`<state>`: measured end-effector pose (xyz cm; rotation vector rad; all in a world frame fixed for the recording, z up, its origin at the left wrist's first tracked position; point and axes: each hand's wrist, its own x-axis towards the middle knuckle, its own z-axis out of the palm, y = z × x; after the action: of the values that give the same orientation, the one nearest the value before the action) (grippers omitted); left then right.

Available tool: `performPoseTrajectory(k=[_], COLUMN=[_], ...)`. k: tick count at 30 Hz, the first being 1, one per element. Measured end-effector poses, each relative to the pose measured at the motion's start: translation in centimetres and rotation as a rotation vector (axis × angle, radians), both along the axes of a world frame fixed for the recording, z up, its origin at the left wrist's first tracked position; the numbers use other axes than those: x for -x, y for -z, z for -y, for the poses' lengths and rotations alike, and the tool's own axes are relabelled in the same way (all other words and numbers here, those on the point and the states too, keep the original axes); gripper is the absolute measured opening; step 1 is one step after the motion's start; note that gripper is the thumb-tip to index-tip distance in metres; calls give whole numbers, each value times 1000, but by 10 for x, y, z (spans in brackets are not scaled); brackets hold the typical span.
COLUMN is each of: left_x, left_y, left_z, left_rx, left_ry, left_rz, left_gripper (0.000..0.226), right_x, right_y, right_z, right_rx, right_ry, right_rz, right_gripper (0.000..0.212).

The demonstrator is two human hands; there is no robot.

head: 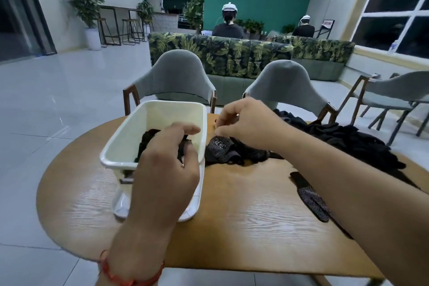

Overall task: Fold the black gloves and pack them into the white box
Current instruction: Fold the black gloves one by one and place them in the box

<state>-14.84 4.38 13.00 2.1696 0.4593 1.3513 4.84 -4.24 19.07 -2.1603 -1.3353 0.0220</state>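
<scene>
**Fingers (185, 129) clamped on gloves at the white box (111, 153)**

Nearest, a red cord (130, 280) circles the left wrist. On the wooden table (243, 220) a loose glove (312, 201), black with a dotted palm, lies flat just beside the right forearm and partly hidden by it.

Further in, the left hand (167, 169) reaches over the near rim of the white box. Its fingers are bent and pinch a black glove (147, 140) that sits inside the box. The box stands at the table's left side on a white tray-like piece (191, 210), possibly its lid.

Just right of the box, the right hand (248, 123) hangs above the table, thumb and fingertips closed together on the cuff of a dotted glove (222, 148). The rest of that glove lies crumpled on the table, up against the box wall.

Beyond the right forearm a pile of black gloves (348, 139) spreads over the table's far right side. Behind the table stand two grey chairs (176, 76), then a leaf-patterned sofa (232, 53). Past it two people (228, 28) sit with their backs turned.
</scene>
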Motion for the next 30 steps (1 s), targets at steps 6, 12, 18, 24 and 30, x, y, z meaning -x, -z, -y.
performPoseTrajectory(k=[6,12,18,24,30], left_x=[-37,-78,-110,-132,-145], left_y=[14,53,94,110,124], left_z=[40,51,42,30,23], left_rx=[-81,-5,14,-18,39], left_ry=[105,106,22,-18,-31], left_rz=[-105,-432,-745,-778,-929], left_gripper=[33,36,56,61,64], right_x=[-20,-45,-46,-43,-46], right_y=[51,130,175,194,207], right_z=[85,142,161,160,159], right_rx=[-76,45,294,256,93], right_ry=[140,469,550,463,290], right_rz=[-165,-132,149,263,172], right_gripper=[10,21,33,36,32])
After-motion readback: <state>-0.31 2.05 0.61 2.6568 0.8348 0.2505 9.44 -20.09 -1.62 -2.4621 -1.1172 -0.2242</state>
